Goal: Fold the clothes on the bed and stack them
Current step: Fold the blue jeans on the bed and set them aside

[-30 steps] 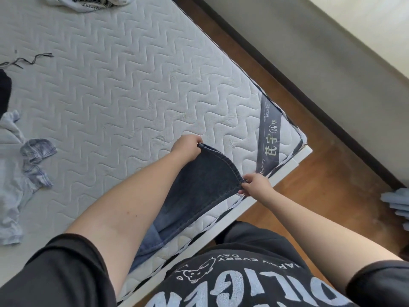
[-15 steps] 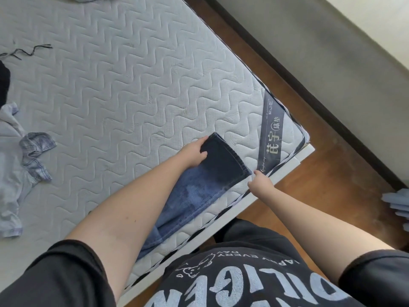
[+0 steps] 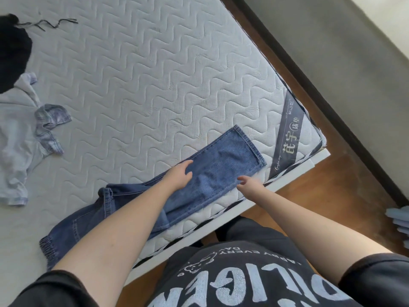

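Jeans laid out along the bed's near edge, folding barely begun.

The jeans (image 3: 212, 171) lie stretched along the near edge of the bed (image 3: 155, 74), legs together with hems toward the labelled corner and the elastic waistband at the lower left. The left hand (image 3: 177, 177) rests flat on the leg, fingers straight and slightly apart, pressing the denim down; the right hand (image 3: 249, 183) hovers just beside the leg's near edge, fingers loosely curled and holding nothing. Farther up the bed lie a crumpled pale blue shirt (image 3: 17, 134) and a black garment (image 3: 13, 52), both unfolded. No stack shows on the bed, so by my judgement nearly all of the task remains: the jeans need their cross folds, then the others.
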A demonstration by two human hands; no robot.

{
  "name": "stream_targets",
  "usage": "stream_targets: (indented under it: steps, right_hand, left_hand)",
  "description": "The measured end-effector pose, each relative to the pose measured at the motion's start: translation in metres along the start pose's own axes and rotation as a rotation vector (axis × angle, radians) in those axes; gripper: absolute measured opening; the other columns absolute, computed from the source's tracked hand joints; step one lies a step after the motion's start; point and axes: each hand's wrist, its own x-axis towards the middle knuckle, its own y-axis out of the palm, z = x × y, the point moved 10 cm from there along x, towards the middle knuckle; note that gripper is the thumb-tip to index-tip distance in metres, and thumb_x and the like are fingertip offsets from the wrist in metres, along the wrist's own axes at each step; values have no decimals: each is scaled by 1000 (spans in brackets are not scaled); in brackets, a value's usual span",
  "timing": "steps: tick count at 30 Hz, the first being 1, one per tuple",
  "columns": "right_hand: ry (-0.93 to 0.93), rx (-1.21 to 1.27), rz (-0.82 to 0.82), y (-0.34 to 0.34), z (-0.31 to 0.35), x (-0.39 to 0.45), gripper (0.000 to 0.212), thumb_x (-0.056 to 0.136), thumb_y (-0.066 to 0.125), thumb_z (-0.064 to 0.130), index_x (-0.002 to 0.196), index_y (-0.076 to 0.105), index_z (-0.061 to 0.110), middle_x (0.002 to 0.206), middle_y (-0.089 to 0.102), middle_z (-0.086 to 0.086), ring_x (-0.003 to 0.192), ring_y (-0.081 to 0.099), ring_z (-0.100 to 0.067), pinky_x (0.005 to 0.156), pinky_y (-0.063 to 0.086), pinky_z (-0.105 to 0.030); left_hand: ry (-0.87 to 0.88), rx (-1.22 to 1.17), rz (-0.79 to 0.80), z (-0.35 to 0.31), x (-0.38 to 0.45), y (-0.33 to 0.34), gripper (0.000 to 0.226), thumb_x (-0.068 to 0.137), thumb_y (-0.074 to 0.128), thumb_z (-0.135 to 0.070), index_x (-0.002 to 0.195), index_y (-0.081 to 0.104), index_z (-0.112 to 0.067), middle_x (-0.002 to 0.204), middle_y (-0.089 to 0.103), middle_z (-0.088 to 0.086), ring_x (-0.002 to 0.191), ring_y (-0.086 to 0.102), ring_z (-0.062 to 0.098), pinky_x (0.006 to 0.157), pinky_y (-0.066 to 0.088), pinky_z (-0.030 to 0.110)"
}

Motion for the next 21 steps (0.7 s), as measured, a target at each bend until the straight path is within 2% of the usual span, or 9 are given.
stream_targets:
  steps: [2, 6, 10, 12, 14, 15, 18, 21]
  right_hand:
    - [-20, 16, 8, 16, 16, -3, 47, 98, 46, 21, 145, 43, 19, 138, 56, -6, 91, 61, -22, 74, 45, -25]
    - [-73, -2, 3, 54, 51, -9, 45, 98, 45, 19, 144, 46, 21, 135, 58, -5, 82, 57, -17, 65, 42, -21]
    - [-77, 16, 4, 99, 82, -19, 43, 99, 45, 21, 142, 48, 25, 129, 62, -5, 56, 47, -9, 48, 36, -15]
    - [-100, 1, 28, 129, 101, -25, 42, 100, 44, 22, 142, 48, 25, 129, 62, -5, 65, 58, -12, 49, 37, -16]
    - [-122, -6, 60, 161, 119, -30, 41, 100, 43, 23, 141, 48, 26, 129, 62, -3, 90, 67, -23, 53, 40, -21]
    - [-128, -14, 76, 178, 127, -33, 41, 100, 43, 23, 140, 48, 27, 127, 62, -3, 94, 67, -25, 54, 41, -23]
    - [-138, -37, 116, 225, 152, -36, 41, 100, 43, 22, 141, 49, 27, 119, 64, -2, 87, 66, -25, 54, 43, -24]
    - [-159, -33, 151, 267, 180, -35, 45, 99, 44, 19, 143, 46, 26, 121, 62, -2, 73, 62, -20, 54, 43, -23]
  left_hand:
    - [-40, -8, -8, 35, -15, 4, 53, 99, 49, -24, 151, 36, -23, 147, 49, 10, 134, 47, 25, 107, 37, 31]
    - [-113, -107, -55, 107, -49, 10, 49, 98, 51, -22, 147, 43, -21, 144, 51, 10, 130, 49, 26, 106, 38, 31]
    - [-183, -209, -111, 178, -86, 14, 46, 97, 51, -19, 143, 47, -20, 142, 52, 8, 126, 51, 26, 105, 40, 32]
    - [-214, -257, -141, 215, -107, 15, 44, 98, 50, -19, 142, 47, -21, 142, 52, 8, 126, 51, 26, 105, 40, 34]
    - [-254, -303, -178, 253, -128, 16, 45, 99, 49, -19, 143, 45, -23, 145, 49, 6, 129, 49, 25, 107, 39, 36]
    - [-278, -333, -199, 272, -138, 17, 45, 99, 48, -20, 144, 44, -24, 147, 47, 6, 131, 47, 24, 108, 38, 37]
    - [-350, -409, -251, 329, -167, 20, 50, 99, 49, -21, 148, 40, -24, 150, 42, 5, 132, 46, 25, 108, 38, 36]
    - [-397, -434, -302, 375, -189, 21, 56, 97, 52, -20, 150, 36, -23, 153, 39, 6, 133, 45, 28, 109, 38, 38]
